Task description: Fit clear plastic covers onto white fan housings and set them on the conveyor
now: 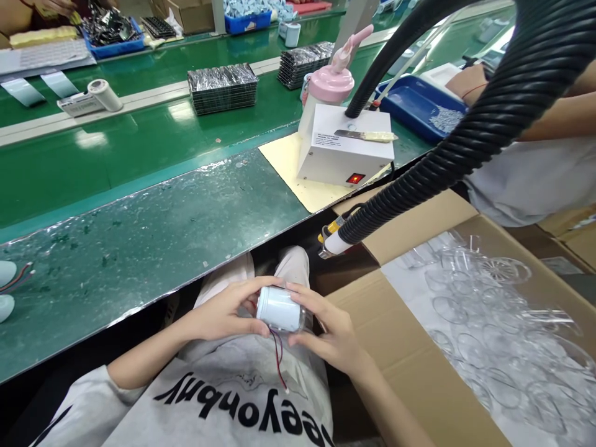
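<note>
Above my lap, a light blue cylindrical housing (278,307) lies sideways between my hands. My left hand (229,310) is closed round its left end, thumb below and fingers above. A clear plastic cover (302,318) surrounds the right part of the housing, and my right hand (331,326) grips it there. From the underside hang thin red and dark wires (278,357) with a small white connector at the tip. How far the cover reaches along the housing is hard to make out.
An open cardboard box (386,310) of clear plastic covers (493,329) stands at right. A black ribbed hose (447,167) arches over it from a white machine (347,146). Ahead runs the green bench (153,230), with black trays (222,90). A co-worker's arm (554,115) is upper right.
</note>
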`<state>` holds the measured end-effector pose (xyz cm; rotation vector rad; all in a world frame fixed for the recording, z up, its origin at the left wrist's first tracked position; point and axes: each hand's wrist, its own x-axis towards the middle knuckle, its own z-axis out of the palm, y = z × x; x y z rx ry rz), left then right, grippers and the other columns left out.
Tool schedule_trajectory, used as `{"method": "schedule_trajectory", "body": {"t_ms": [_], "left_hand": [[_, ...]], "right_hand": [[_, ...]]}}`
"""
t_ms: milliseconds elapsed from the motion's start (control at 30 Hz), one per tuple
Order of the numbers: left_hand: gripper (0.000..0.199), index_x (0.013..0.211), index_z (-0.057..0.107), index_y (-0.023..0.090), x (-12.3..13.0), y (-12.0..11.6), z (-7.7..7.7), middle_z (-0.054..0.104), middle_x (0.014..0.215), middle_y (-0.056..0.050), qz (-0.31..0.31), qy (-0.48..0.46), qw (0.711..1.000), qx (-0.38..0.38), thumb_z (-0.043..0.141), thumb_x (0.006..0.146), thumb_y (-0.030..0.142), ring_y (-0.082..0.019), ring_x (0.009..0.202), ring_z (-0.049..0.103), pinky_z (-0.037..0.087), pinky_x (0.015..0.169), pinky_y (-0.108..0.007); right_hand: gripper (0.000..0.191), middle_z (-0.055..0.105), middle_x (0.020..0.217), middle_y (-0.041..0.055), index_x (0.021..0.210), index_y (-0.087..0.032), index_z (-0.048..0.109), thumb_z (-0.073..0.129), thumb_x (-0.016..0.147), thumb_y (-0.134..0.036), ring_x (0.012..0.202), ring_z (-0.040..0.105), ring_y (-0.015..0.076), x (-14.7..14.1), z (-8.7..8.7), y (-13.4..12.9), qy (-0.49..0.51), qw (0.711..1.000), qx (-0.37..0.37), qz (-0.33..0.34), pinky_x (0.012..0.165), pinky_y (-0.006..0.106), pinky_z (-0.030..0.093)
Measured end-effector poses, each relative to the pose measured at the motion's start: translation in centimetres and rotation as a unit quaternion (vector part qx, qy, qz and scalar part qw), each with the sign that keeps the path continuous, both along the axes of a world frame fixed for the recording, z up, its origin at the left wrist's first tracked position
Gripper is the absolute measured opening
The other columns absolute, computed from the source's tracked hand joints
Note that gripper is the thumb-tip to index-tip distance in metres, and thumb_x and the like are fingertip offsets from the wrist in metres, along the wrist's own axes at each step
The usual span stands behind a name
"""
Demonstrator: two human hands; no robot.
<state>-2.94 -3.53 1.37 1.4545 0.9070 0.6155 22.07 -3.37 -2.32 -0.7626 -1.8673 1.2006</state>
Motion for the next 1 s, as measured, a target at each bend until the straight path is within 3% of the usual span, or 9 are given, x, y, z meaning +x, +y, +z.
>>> {"method": "schedule_trajectory", "body": {"t_ms": [100,167,267,367,567,700,833,900,1000], "left_hand": [[0.08,0.15,0.045,0.03,-0.4,0.1,-0.1,0.051,0.151,-0.013,-0.043,-0.005,0.999,0.003,0.082,0.079,0.036,-0.032,0.137,0.05,0.053,0.104,-0.042],[0.08,0.152,0.042,0.034,-0.6,0.0,-0.3,0.048,0.154,-0.011,-0.05,-0.022,0.998,-0.013,0.079,0.082,0.029,-0.03,0.14,0.048,0.052,0.107,-0.044],[0.08,0.154,0.038,0.036,-0.6,-0.1,-0.7,0.043,0.159,-0.011,-0.049,-0.047,0.997,-0.023,0.077,0.085,0.026,-0.029,0.142,0.048,0.048,0.112,-0.045],[0.086,0.155,0.034,0.037,-0.6,-0.3,-1.0,0.038,0.163,-0.01,-0.061,-0.045,0.997,0.024,0.079,0.083,0.025,-0.03,0.148,0.04,0.042,0.118,-0.046],[0.085,0.156,0.03,0.043,-0.6,-0.6,-1.1,0.03,0.166,-0.006,-0.071,-0.038,0.988,0.128,0.075,0.087,0.021,-0.031,0.153,0.031,0.027,0.125,-0.053],[0.097,0.156,0.029,0.042,-0.5,-0.8,-0.7,0.033,0.165,-0.009,-0.05,-0.077,0.995,0.049,0.083,0.079,0.022,-0.033,0.15,0.036,0.039,0.12,-0.049],[0.085,0.15,0.041,0.041,-0.1,-1.1,-0.1,0.051,0.151,-0.008,-0.026,-0.13,0.991,0.002,0.082,0.079,0.018,-0.028,0.134,0.057,0.051,0.109,-0.041],[0.079,0.145,0.048,0.038,0.2,-1.3,0.0,0.055,0.144,-0.008,-0.008,-0.135,0.991,0.012,0.083,0.077,0.017,-0.027,0.131,0.059,0.053,0.107,-0.04],[0.074,0.141,0.052,0.033,0.4,-1.4,0.1,0.056,0.14,-0.01,0.007,-0.134,0.991,0.023,0.083,0.077,0.017,-0.028,0.131,0.057,0.053,0.106,-0.041]], "right_hand": [[0.053,0.071,0.128,0.0102,0.129,-0.031,0.068,0.079,0.082,-0.051,0.11,0.073,0.0282,-0.3,0.1,-0.3,0.068,0.985,-0.157,-0.02,0.086,0.038,0.065],[0.049,0.074,0.123,0.0093,0.125,-0.033,0.072,0.079,0.081,-0.054,0.099,0.076,0.0261,-0.4,0.1,-0.4,0.081,0.976,-0.198,-0.028,0.076,0.033,0.066],[0.049,0.071,0.13,0.0095,0.123,-0.034,0.073,0.083,0.078,-0.05,0.114,0.071,0.0302,-0.2,0.3,-0.5,0.045,0.989,-0.136,-0.04,0.087,0.039,0.064],[0.053,0.068,0.134,0.0079,0.129,-0.039,0.068,0.084,0.079,-0.043,0.12,0.067,0.0301,0.1,0.6,-0.6,0.01,0.998,-0.046,-0.034,0.1,0.044,0.058],[0.052,0.06,0.145,0.0086,0.14,-0.036,0.059,0.074,0.091,-0.034,0.125,0.064,0.0275,-0.1,1.8,-0.9,-0.011,0.997,0.07,-0.002,0.1,0.039,0.059],[0.058,0.063,0.141,0.0102,0.148,-0.031,0.049,0.069,0.094,-0.026,0.13,0.06,0.0248,-0.5,2.2,-1.0,0.017,0.989,0.144,-0.013,0.107,0.041,0.055],[0.062,0.057,0.146,0.0116,0.148,-0.032,0.047,0.072,0.092,-0.021,0.131,0.06,0.0265,-0.6,2.2,-1.3,0.016,0.991,0.125,-0.033,0.107,0.045,0.055],[0.066,0.052,0.15,0.0138,0.147,-0.031,0.047,0.078,0.088,-0.032,0.131,0.059,0.0295,-0.6,2.2,-1.4,0.008,0.995,0.086,-0.043,0.107,0.047,0.054],[0.073,0.059,0.141,0.0142,0.145,-0.029,0.049,0.081,0.081,-0.046,0.127,0.061,0.031,-0.5,2.3,-1.5,0.014,0.998,0.041,-0.043,0.108,0.048,0.054]]}}
